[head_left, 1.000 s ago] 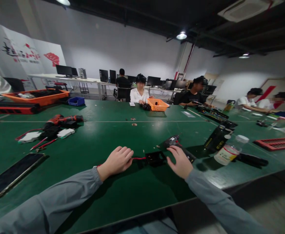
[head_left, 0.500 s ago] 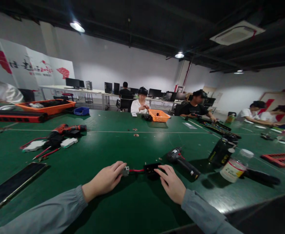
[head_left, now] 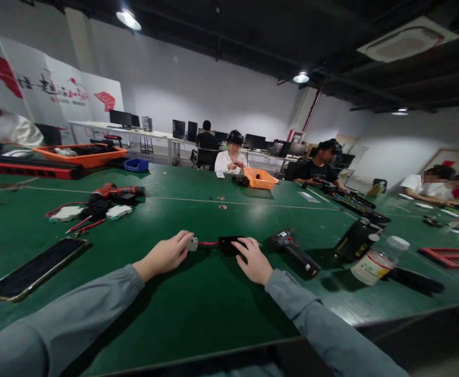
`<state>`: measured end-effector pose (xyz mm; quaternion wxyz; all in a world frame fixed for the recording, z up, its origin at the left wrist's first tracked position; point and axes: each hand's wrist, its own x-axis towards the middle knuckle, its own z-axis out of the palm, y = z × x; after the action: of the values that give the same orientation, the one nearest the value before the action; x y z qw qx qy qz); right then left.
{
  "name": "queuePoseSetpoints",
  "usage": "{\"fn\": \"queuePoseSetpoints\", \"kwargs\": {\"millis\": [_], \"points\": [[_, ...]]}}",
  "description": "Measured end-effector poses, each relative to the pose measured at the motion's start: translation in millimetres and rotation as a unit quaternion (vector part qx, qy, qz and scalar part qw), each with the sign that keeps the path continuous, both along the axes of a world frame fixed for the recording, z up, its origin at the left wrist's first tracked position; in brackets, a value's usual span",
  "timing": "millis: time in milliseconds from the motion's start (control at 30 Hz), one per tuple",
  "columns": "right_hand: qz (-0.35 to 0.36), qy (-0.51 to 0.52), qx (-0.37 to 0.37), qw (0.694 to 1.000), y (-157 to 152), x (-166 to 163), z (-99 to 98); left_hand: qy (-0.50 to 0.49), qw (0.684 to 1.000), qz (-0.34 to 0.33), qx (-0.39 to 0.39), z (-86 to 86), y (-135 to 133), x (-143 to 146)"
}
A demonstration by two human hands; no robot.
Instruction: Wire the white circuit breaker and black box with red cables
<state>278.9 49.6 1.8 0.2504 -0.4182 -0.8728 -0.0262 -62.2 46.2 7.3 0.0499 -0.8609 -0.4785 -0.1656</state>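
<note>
My left hand [head_left: 166, 256] is closed round a small grey-white block [head_left: 192, 244], its far end showing past the fingertips. A short red wire [head_left: 208, 243] runs from that block to a black box-shaped part [head_left: 226, 244] on the green table. On this black part lie the bent fingers of my right hand [head_left: 253, 257], gripping its right side and partly covering it. Just right of that hand, a black cordless screwdriver [head_left: 294, 252] lies on its side.
A phone [head_left: 36, 266] and a red-black drill [head_left: 109, 195] with white blocks and red wires lie left. To the right stand a dark bottle [head_left: 356, 241] and a clear labelled bottle [head_left: 374, 266]. People sit across the table near an orange basket [head_left: 261, 180].
The view has tilted slightly. Both hands, with the grey-white block, red wire and black part, have moved forward and a little left over the table. Their holds look the same.
</note>
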Motion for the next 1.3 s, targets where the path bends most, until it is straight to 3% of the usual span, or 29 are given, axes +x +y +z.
{"fn": "queuePoseSetpoints", "kwargs": {"millis": [300,500,800,1300], "points": [[0.036,0.01,-0.017,0.999,39.5,-37.2,-9.5,0.039,0.996,0.081,0.001,10.0,11.5,-24.2],[0.056,0.021,-0.021,0.998,75.1,-80.0,-15.9,0.042,0.989,0.143,0.0,14.7,19.8,-48.7],[0.09,0.021,-0.043,0.995,149.7,-151.2,-24.7,0.04,0.972,0.23,0.015,11.3,38.2,-91.0],[0.183,0.009,-0.091,0.979,261.4,-253.1,-30.9,-0.018,0.931,0.365,0.005,5.1,74.8,-133.6]]}}
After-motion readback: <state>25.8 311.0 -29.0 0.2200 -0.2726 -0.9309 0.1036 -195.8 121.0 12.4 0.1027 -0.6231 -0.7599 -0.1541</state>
